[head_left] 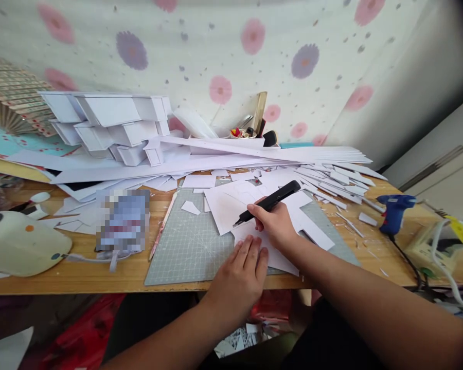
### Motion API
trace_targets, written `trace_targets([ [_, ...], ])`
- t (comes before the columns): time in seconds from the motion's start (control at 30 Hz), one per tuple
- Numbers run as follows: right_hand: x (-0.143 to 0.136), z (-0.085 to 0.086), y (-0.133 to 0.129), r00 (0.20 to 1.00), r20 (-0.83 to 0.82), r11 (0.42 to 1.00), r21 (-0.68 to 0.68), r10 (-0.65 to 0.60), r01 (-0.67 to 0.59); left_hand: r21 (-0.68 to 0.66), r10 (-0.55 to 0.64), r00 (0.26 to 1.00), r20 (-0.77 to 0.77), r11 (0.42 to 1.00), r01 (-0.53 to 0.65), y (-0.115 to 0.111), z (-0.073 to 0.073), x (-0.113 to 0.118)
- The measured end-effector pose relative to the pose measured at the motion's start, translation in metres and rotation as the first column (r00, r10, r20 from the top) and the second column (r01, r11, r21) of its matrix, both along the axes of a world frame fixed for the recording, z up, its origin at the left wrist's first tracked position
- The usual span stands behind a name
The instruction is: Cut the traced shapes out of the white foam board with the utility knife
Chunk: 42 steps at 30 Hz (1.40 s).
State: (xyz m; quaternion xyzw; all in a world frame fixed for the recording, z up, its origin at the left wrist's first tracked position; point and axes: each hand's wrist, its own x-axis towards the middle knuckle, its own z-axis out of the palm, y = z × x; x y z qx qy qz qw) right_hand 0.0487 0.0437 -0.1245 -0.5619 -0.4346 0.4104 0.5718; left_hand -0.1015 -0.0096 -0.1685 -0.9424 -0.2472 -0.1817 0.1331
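My right hand (274, 221) is closed round a black pen-shaped cutter (275, 198), its tip low over a white board piece (226, 205). Just in front of it, my left hand (244, 264) lies with fingers stretched out on another white piece (281, 261), near the front edge of the grey cutting mat (185, 252). The white pieces overlap on the mat. Whether the tip touches the board cannot be made out.
A white folded model (108, 113) and long white strips (216, 160) lie at the back. Scraps (332, 180) spread back right. A blue glue gun (395, 213) stands right; a pale rounded object (27, 244) and blurred blue item (125, 221) are left.
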Motion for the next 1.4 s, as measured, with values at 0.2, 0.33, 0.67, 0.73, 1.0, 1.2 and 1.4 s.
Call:
trace_targets([
  [0.2,-0.003,-0.005,0.001,0.999,0.045,0.999,-0.035,0.006,-0.004,0.061,0.008,0.997,0.073,0.998,-0.013,0.000,-0.004,0.001],
  [0.33,-0.004,-0.008,0.002,0.999,0.037,0.999,-0.049,0.006,-0.004,0.067,0.008,0.995,0.096,0.998,-0.014,0.000,-0.004,0.002],
  [0.67,-0.004,-0.011,0.002,1.000,0.030,0.998,-0.062,0.010,-0.008,0.075,0.007,0.995,0.099,0.997,-0.014,0.001,-0.006,0.001],
  [0.73,-0.004,-0.011,0.002,0.999,0.043,0.996,-0.086,0.009,-0.005,0.077,0.010,0.995,0.094,0.997,-0.018,0.001,-0.006,0.002],
  [1.0,-0.003,-0.007,0.003,0.987,0.145,0.996,-0.076,0.067,-0.056,0.070,0.015,0.994,0.111,0.997,-0.023,0.001,-0.009,0.002],
  [1.2,0.001,-0.003,0.005,0.981,0.148,0.991,-0.074,0.123,-0.113,0.056,0.021,0.992,0.122,0.998,-0.028,0.000,-0.010,0.002],
  [1.4,0.001,-0.004,0.006,0.986,0.137,0.994,-0.069,0.096,-0.087,0.020,0.021,0.993,0.113,1.000,-0.023,0.000,-0.005,0.001],
])
